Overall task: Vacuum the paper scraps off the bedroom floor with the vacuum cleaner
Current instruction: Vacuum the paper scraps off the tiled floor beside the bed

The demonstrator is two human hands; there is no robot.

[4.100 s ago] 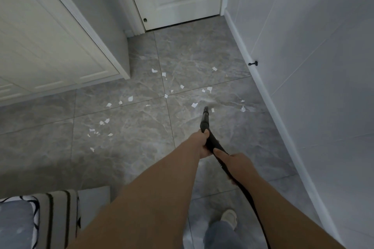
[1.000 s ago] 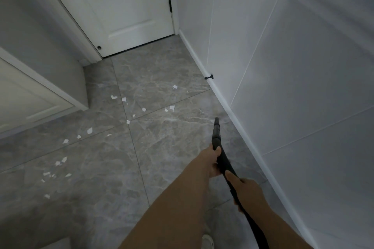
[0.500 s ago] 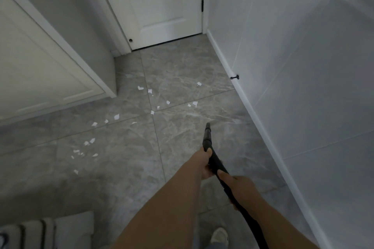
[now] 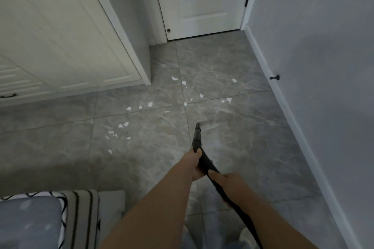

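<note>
The person is holding a black vacuum wand (image 4: 198,137) out in front with both hands, its narrow nozzle tip pointing down at the grey marble-patterned floor (image 4: 232,137). The left hand (image 4: 193,164) is gripping the wand higher up toward the nozzle, fingers wrapped round it with the thumb lying along the top. The right hand (image 4: 228,183) is clamping the wand just behind, thumb stretched forward along the black tube, and the hose (image 4: 242,216) is trailing back past the right forearm toward the bottom edge of the view.

White paper scraps (image 4: 149,104) are lying scattered over the tiles ahead and to the left of the nozzle. 1 loose group is sitting near the crossing of the tile joints, with 2 pieces (image 4: 228,100) just beyond the nozzle to its right and a single piece (image 4: 234,80) farther off. Another cluster (image 4: 121,129) is spread well to the left of the wand. The nozzle tip is not touching any scrap.

A white closed door (image 4: 202,0) is standing at the far end, a white wardrobe (image 4: 60,36) is filling the left side, and a wall (image 4: 323,46) with a white skirting board and a small black doorstop (image 4: 275,77) is running along the right. Striped bedding (image 4: 81,218) is showing at the lower left corner
</note>
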